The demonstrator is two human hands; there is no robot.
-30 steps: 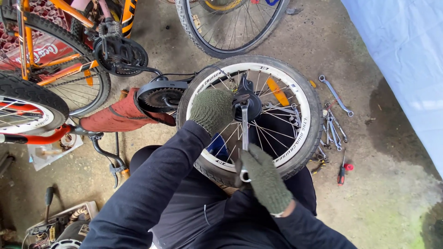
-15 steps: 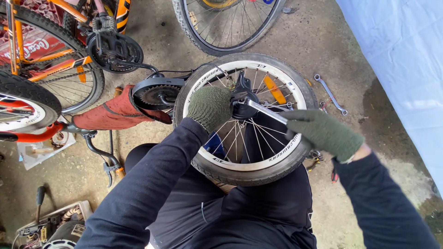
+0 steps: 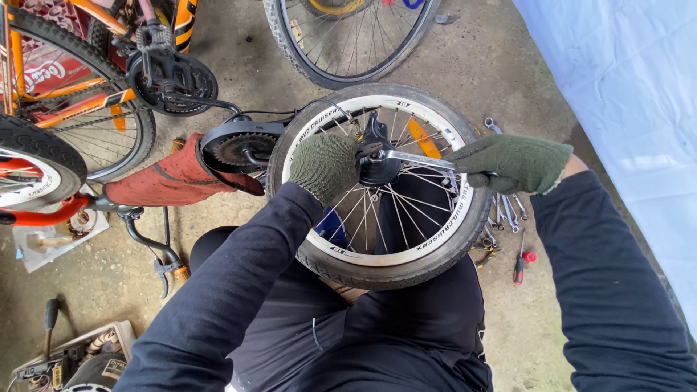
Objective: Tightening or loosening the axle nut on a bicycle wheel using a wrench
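Gloved hands work at a small bicycle wheel (image 3: 377, 239) with a white rim and black tyre, which stands on edge against the person's lap, its spokes facing the camera; the left hand (image 3: 324, 168), in a green knitted glove, is curled over the spokes just left of the hub (image 3: 377, 170), though whether its fingers grip anything there cannot be told; the right hand (image 3: 512, 162), gloved alike, is closed around the outer end of a silver spanner (image 3: 417, 157), whose other end sits on the hub — the tool lies nearly level across the upper right of the wheel, just below an orange reflector (image 3: 420, 138) fixed among the spokes.

Beside the wheel on the left sits a black chain guard with its chainring (image 3: 236, 149), and a rust-red cloth (image 3: 170, 178) lies draped against it; further left stands an orange bicycle frame (image 3: 72, 109) with a black crank and pedal (image 3: 168, 72) — its tyres reach the picture's edge; a second, larger wheel (image 3: 348, 43) lies on the concrete floor (image 3: 494, 65) above the small one.

To the right of the small wheel, on the floor, lies a scatter of spanners (image 3: 504, 210), and near them a screwdriver with a red and black handle (image 3: 521, 266); a pale blue sheet (image 3: 632, 94) covers the right side; at lower left a box of odd parts (image 3: 72, 359) rests near a hammer handle (image 3: 49, 319).
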